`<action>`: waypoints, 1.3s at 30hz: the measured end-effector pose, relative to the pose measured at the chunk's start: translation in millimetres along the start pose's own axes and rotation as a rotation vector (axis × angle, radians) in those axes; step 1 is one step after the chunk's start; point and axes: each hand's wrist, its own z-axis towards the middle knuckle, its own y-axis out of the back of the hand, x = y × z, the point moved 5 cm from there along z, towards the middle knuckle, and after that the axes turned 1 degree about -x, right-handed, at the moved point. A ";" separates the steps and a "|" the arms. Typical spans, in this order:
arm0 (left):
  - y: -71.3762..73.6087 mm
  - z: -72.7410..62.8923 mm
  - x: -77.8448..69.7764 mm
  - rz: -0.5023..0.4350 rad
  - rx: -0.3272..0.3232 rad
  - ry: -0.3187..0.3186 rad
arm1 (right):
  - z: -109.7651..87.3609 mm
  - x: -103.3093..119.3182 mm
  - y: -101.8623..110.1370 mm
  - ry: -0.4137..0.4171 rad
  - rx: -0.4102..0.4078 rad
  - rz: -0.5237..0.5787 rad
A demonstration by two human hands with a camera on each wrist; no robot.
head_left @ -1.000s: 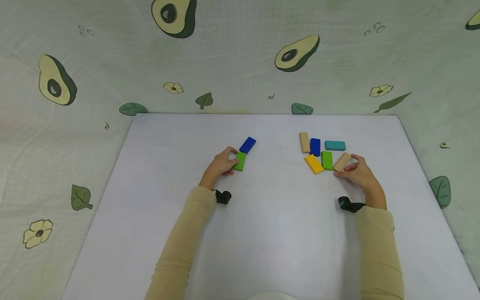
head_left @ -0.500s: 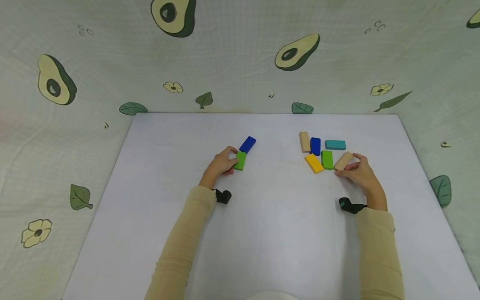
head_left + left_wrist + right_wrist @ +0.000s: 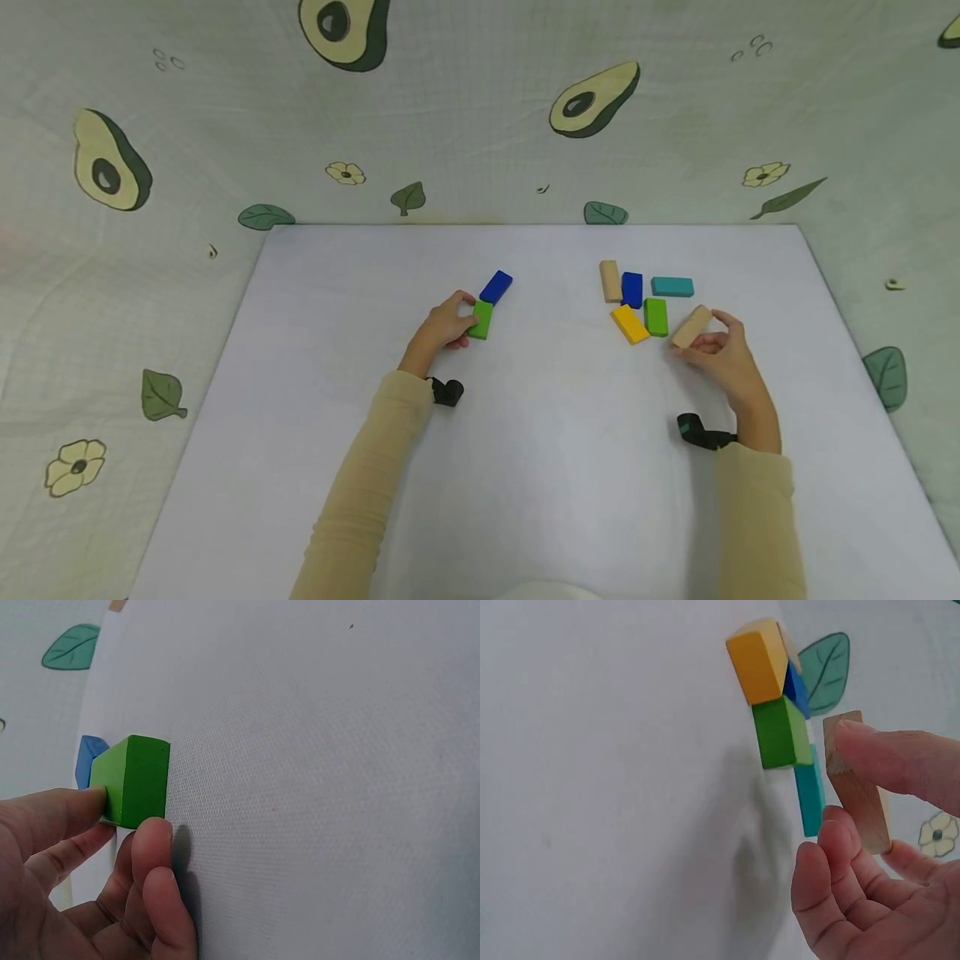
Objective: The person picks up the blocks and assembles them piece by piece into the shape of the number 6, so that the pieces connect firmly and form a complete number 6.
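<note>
In the right of the frame, the right hand (image 3: 723, 354) has drawn back toward the lower right, taking a wooden block (image 3: 690, 327) with it. Half a second ago the block's lower end lay right against the second green block (image 3: 656, 317); now a strip of white worktop (image 3: 570, 417) shows between them, and the block seems raised. Its grip is narrowed to a pinch, thumb on one end and a finger on the other.

Left of the upper centre, the left hand (image 3: 444, 325) has kept its place, its grip pinching a green block (image 3: 484, 315) between thumb and finger. That block's upper end meets a blue block (image 3: 496, 287), as before.

The cluster right of the upper centre keeps its arrangement: another wooden block (image 3: 611, 282) beside the second blue block (image 3: 632, 290), a teal block (image 3: 672, 287) to their right, and a yellow block (image 3: 630, 324) below, touching the second green block.
</note>
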 end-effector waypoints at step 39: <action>0.9 -2.5 -1.2 -0.014 0.002 -0.023 | -49.4 73.8 -108.8 0.271 0.235 0.074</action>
